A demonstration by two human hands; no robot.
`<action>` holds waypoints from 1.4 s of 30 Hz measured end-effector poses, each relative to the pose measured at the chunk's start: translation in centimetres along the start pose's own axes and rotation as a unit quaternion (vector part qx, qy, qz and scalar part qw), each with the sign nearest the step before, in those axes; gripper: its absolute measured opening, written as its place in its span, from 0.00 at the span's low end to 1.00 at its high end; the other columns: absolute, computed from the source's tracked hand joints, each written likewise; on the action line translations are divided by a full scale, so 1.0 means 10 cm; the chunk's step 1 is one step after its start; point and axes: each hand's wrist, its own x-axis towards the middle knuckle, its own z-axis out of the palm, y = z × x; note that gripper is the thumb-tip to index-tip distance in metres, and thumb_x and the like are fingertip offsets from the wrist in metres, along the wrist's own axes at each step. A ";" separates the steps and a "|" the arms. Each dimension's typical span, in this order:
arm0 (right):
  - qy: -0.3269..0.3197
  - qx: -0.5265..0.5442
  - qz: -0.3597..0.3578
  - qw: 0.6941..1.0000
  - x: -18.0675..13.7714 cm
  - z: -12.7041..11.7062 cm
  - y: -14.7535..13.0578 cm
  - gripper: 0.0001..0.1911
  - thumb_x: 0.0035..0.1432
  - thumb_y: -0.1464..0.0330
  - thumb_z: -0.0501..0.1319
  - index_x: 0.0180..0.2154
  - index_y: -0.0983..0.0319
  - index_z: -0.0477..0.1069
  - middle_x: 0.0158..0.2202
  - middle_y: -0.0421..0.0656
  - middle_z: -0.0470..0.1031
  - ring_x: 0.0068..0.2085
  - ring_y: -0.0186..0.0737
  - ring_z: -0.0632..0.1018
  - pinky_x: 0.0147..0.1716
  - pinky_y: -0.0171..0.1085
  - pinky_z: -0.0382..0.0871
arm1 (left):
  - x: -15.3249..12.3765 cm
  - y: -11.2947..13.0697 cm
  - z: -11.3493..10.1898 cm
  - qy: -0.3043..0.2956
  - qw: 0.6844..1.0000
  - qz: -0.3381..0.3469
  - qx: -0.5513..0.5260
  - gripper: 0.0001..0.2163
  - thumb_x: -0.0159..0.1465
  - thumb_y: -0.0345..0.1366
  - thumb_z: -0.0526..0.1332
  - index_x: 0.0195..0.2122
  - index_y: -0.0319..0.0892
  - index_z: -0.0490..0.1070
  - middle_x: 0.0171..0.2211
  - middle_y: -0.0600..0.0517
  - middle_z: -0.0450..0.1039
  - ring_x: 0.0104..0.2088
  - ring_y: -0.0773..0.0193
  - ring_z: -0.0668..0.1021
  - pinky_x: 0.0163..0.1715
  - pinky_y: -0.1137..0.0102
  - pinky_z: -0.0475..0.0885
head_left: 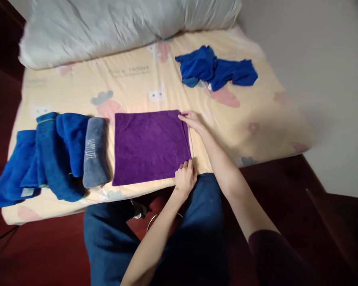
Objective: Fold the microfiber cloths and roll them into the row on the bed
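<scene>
A purple towel (149, 147), folded into a rectangle, lies flat on the bed in front of me. Its right edge shows more than one layer, slightly out of line. My right hand (192, 120) pinches the far right corner between thumb and fingers. At the near right corner, my left hand (185, 178) has its fingers curled over the towel's edge; the thumb is mostly hidden. Just left of the purple towel sits a folded grey-blue towel (95, 153) with white lettering.
Several folded blue towels (59, 155) overlap at the bed's left. A crumpled blue cloth (216, 68) lies at the far right of the patterned sheet (131, 89). A pale rolled quilt (122, 22) spans the back. A wall (331, 99) stands at right.
</scene>
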 end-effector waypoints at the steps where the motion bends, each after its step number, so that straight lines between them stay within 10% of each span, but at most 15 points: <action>1: 0.015 -0.007 -0.018 1.000 0.15 0.06 0.05 0.13 0.59 0.65 0.70 0.43 0.64 0.73 0.29 0.37 0.75 0.19 0.25 0.66 0.17 0.26 0.59 | 0.00 -0.01 0.02 -0.004 1.000 0.001 0.001 0.10 0.71 0.35 0.53 0.52 0.40 0.67 0.42 0.45 0.75 0.43 0.56 0.79 0.34 0.68 0.72; 10: 0.079 -0.086 -0.162 0.980 0.61 0.06 0.32 0.15 0.65 0.59 0.64 0.42 0.65 0.74 0.32 0.42 0.76 0.36 0.37 0.79 0.39 0.37 0.77 | -0.07 0.03 0.01 -0.028 0.990 0.138 0.028 0.06 0.71 0.33 0.53 0.46 0.43 0.67 0.40 0.49 0.73 0.44 0.58 0.76 0.35 0.68 0.72; 29: 0.182 -0.348 -0.222 0.893 0.16 0.19 0.10 0.21 0.73 0.67 0.46 0.61 0.67 0.63 0.60 0.58 0.68 0.63 0.58 0.68 0.60 0.60 0.65 | -0.09 -0.14 0.04 -0.060 0.957 0.270 0.090 0.15 0.72 0.32 0.51 0.58 0.38 0.66 0.54 0.41 0.71 0.51 0.55 0.74 0.48 0.62 0.71; 36: 0.019 -0.451 -0.260 0.853 -0.29 0.37 0.12 0.30 0.73 0.61 0.46 0.71 0.62 0.52 0.73 0.49 0.51 0.74 0.54 0.49 0.71 0.62 0.44 | -0.49 -1.18 -0.36 0.026 0.975 0.215 0.042 0.24 0.72 0.34 0.53 0.69 0.42 0.58 0.70 0.40 0.56 0.71 0.50 0.57 0.67 0.51 0.58; 42: 0.029 -0.444 -0.198 0.873 -0.06 0.32 0.24 0.30 0.74 0.60 0.44 0.72 0.62 0.50 0.74 0.50 0.47 0.74 0.53 0.46 0.71 0.64 0.37 | -0.86 -2.25 -0.82 0.018 0.981 0.150 0.119 0.24 0.73 0.39 0.49 0.70 0.43 0.58 0.73 0.46 0.51 0.73 0.51 0.51 0.71 0.46 0.49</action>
